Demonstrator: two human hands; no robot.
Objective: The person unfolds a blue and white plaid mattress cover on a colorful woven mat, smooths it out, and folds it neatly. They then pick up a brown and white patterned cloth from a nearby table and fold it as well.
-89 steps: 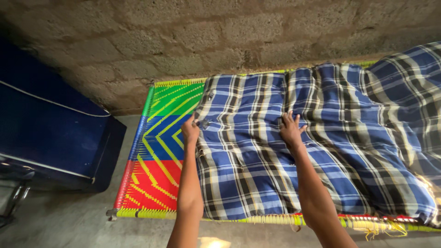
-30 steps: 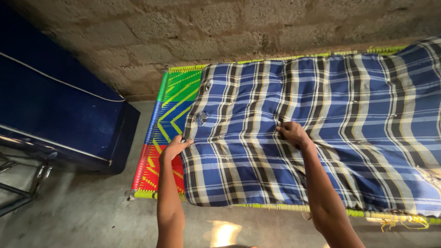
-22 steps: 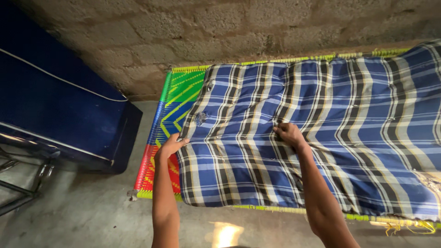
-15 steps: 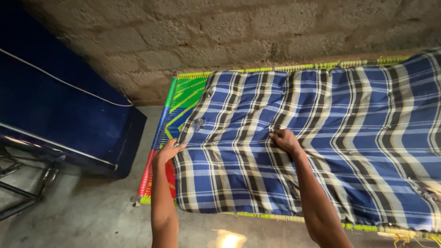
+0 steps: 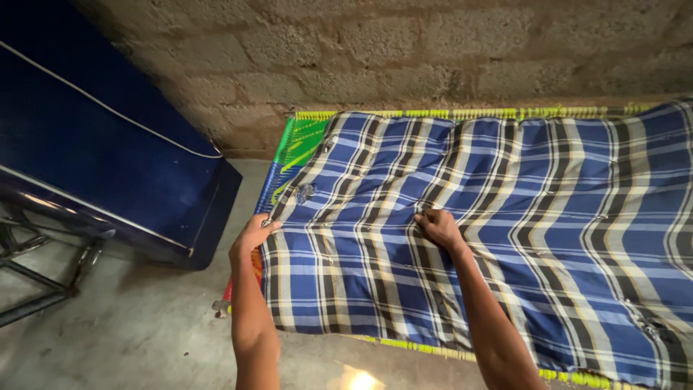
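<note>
- Blue plaid mattress [image 5: 505,224] lies on a woven cot [image 5: 292,141]; it covers nearly all of the webbing, only a green and blue strip shows at the left end, plus a bit of red near the front corner.
- Left hand [image 5: 253,232] sits at the mattress's left edge, fingers curled over the edge and gripping the fabric there.
- Right hand [image 5: 438,226] is on top of the mattress, near the middle of the visible part, fingers clenched into a pinch of the cover cloth.
- Both forearms reach in from the bottom of the view; no other person is in sight.
- Dark blue cabinet [image 5: 101,159] stands just left of the cot, a narrow gap of concrete floor [image 5: 130,332] between them.
- Rough block wall [image 5: 433,50] runs along the far side; the mattress's far edge is close against it.
- Risk, as a judgement: the cover has small torn spots, one near the left edge [image 5: 305,192] and one at lower right [image 5: 653,331]. Pulling by pinched cloth could widen a tear instead of moving the padding.
- Risk: the left end already overhangs the front corner of the frame; more pull leftward could let that end sag off toward the floor.
- Risk: the left knuckles are near the cabinet's corner and could knock it on a hard tug.
- Risk: the cloth could bunch under the right hand.
</note>
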